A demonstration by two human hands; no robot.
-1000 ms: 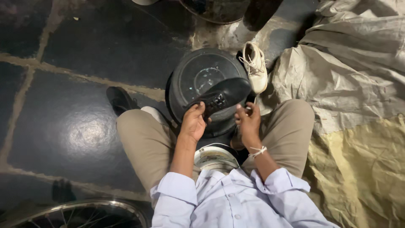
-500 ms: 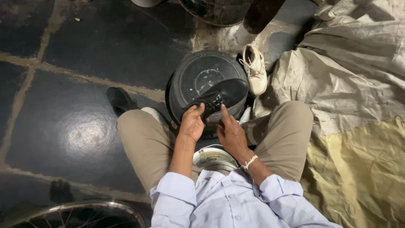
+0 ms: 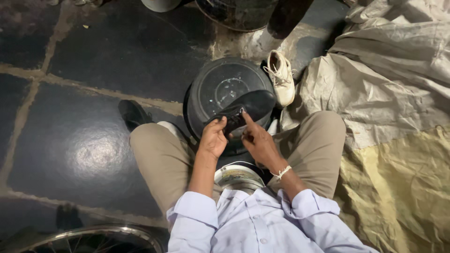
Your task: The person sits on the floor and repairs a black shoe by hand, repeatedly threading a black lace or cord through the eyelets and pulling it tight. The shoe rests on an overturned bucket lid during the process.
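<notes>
Shoe work fills the middle of the scene: a person sits on the dark stone floor (image 3: 70,140) with knees apart, and a black shoe (image 3: 246,111) is held out over a round black basin (image 3: 220,89) that stands between the legs. The left hand (image 3: 213,138) grips the near end of the shoe, fingers curled round it and the thumb pressed on top. The right hand (image 3: 258,140) is beside it, the forefinger stretched straight with its tip touching the upper of the shoe near the lacing, the other fingers folded in loosely; whether they hold anything I cannot tell. A pale string band sits on the right wrist.

The basin has a little water glinting inside. Just beside its right rim lies a white laced shoe (image 3: 281,77), toe pointing toward the person. A black shoe on the person's foot (image 3: 132,113) shows at the left knee. Below the hands, close to the lap, there is a round white tin (image 3: 239,177). To the right, a crumpled grey and yellow tarpaulin (image 3: 389,107) covers the ground. A bicycle wheel rim (image 3: 93,236) curves in at the lower left corner.
</notes>
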